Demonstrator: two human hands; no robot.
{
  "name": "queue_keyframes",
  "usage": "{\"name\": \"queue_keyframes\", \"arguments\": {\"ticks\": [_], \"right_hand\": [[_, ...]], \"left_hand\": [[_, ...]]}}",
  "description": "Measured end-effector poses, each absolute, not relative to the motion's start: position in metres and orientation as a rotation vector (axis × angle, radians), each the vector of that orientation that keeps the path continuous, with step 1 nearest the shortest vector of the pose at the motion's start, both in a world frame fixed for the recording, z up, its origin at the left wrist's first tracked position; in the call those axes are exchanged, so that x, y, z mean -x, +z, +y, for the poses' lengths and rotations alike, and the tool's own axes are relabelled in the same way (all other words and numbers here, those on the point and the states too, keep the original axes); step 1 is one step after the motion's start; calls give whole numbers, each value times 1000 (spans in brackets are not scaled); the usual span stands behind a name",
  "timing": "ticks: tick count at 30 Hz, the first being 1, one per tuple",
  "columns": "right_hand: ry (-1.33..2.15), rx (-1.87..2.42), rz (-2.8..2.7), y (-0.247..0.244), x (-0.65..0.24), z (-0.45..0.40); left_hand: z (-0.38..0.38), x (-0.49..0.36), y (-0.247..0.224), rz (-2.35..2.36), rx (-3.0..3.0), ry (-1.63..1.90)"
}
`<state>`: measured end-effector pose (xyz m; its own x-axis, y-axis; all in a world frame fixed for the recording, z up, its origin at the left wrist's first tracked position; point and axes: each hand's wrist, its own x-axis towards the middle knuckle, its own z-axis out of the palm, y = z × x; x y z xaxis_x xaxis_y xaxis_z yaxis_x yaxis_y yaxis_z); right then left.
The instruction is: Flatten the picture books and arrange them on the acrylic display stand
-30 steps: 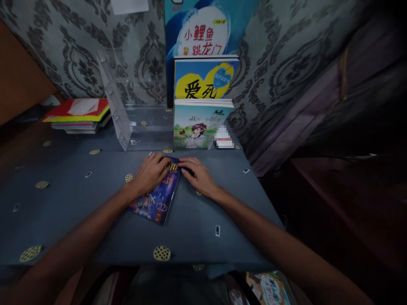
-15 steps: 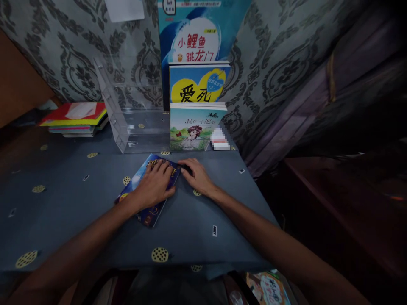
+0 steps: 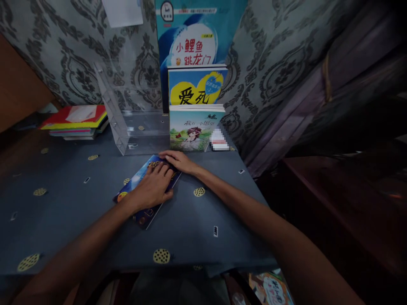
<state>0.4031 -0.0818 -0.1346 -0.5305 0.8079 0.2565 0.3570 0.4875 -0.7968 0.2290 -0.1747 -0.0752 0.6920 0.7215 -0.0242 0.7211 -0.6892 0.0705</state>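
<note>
- Left hand: fingers spread across blue book, grasping nothing, apparently holding it flat.
- Right hand: at the book's far edge, apparently steadying it; cannot tell whether gripping.
- Blue book: on tablecloth, near side of clear stand.

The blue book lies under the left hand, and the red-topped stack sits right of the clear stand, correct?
No: the head view shows the red-topped stack left of the clear stand. The blue book does lie under the left hand.
</note>
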Motion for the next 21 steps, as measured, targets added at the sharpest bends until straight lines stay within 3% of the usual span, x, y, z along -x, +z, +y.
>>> {"name": "queue_keyframes", "arguments": {"ticks": [21], "right_hand": [[954, 1087, -1829, -133, -467, -161]], "left_hand": [[-182, -243, -83, 1409, -2815, 111]]}}
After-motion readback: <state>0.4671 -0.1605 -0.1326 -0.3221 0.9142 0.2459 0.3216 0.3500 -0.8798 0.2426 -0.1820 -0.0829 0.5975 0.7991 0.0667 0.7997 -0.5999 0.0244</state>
